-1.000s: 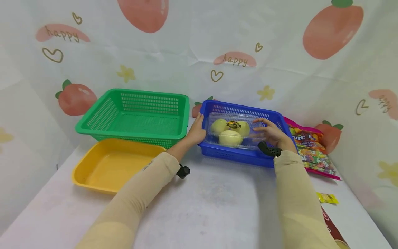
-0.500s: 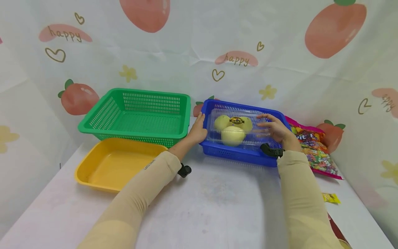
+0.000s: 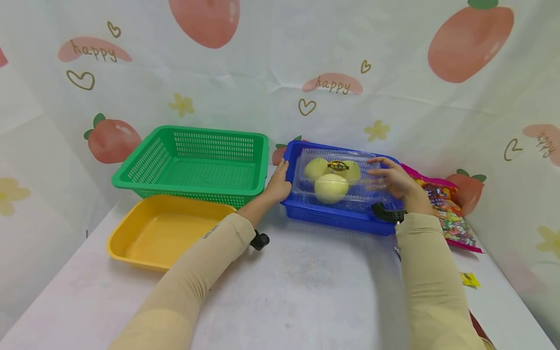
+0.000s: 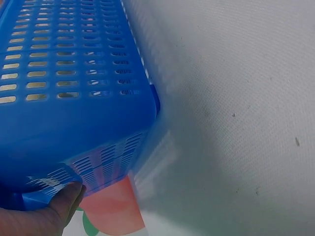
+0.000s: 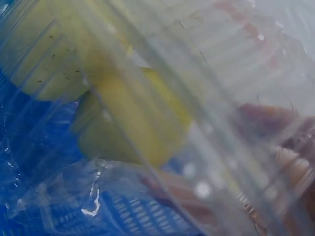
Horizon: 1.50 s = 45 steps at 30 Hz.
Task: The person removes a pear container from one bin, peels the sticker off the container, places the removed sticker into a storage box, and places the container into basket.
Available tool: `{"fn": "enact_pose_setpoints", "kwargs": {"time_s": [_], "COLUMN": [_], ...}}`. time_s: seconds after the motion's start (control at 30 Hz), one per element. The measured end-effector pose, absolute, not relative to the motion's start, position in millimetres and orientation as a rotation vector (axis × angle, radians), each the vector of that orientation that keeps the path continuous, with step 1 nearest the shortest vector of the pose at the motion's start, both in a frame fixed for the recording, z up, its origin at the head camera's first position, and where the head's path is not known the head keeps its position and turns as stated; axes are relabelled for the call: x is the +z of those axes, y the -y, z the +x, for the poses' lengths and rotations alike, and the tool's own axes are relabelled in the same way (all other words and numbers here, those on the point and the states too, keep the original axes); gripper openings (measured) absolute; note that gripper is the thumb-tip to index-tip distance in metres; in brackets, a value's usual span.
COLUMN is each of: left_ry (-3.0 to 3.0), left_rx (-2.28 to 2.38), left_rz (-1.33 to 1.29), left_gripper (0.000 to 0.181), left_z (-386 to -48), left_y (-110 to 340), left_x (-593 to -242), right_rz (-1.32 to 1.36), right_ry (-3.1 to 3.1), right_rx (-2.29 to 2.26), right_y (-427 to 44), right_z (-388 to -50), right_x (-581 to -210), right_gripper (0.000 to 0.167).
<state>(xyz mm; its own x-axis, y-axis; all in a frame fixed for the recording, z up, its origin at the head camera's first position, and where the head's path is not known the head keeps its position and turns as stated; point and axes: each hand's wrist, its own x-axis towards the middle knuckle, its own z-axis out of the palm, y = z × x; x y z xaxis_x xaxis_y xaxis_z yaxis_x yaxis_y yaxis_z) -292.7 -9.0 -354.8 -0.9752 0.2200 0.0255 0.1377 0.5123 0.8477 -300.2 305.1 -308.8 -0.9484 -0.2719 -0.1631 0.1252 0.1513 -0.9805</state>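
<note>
A clear plastic fruit box (image 3: 302,180) with a black-and-gold label holds pale yellow-green round fruit (image 3: 331,188). It sits tilted within the blue basket (image 3: 337,222), its far side higher. My right hand (image 3: 400,183) grips the box's right end, fingers spread over it; the right wrist view shows fingers blurred behind the clear plastic. At the basket's left end, my left hand (image 3: 276,185) holds the rim. One digit of that left hand (image 4: 54,211) presses the slotted end wall in the left wrist view; its other fingers are hidden there.
A green basket (image 3: 258,187) stands at the back left, with a yellow tray (image 3: 131,262) in front of it. A candy bag (image 3: 450,209) leans beyond the blue basket's right end. A small yellow packet (image 3: 469,279) lies near the right table edge. A patterned cloth hangs behind.
The fruit box has risen slightly and shifted right within the blue basket, its far side tipping up. My right hand has moved right with it. The left hand stays at the basket's left end.
</note>
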Motion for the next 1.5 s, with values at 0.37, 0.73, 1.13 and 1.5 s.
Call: {"fn": "enact_pose_setpoints", "kwargs": {"time_s": [0.37,0.73,1.13,1.5], "left_ry": [-2.740,-2.452,-1.935,-2.031], "left_rx": [1.372,1.935,2.142,2.235], "left_rz": [0.289,0.303,0.400,0.349], "left_gripper": [0.063,0.051,0.070,0.073], "left_z": [-292.9,-290.6,-268.9,-226.0], "left_y": [11.7,8.1,0.9,8.0], "left_x": [-353.3,-324.1,-306.4,-294.5], "right_rz": [-0.147,-0.200,-0.310,-0.059], "right_ry": [-2.022,-1.955,-1.939,-2.155], "right_rx": [-1.981,-2.067,-2.107,-2.030], "right_y": [-303.2,-303.0,-293.1,-264.1], "right_z": [-287.8,-271.8,-249.3,-203.5], "right_x": [-294.4,-281.6,-275.1,-267.9], "right_gripper": [0.024,0.023,0.039,0.069]}}
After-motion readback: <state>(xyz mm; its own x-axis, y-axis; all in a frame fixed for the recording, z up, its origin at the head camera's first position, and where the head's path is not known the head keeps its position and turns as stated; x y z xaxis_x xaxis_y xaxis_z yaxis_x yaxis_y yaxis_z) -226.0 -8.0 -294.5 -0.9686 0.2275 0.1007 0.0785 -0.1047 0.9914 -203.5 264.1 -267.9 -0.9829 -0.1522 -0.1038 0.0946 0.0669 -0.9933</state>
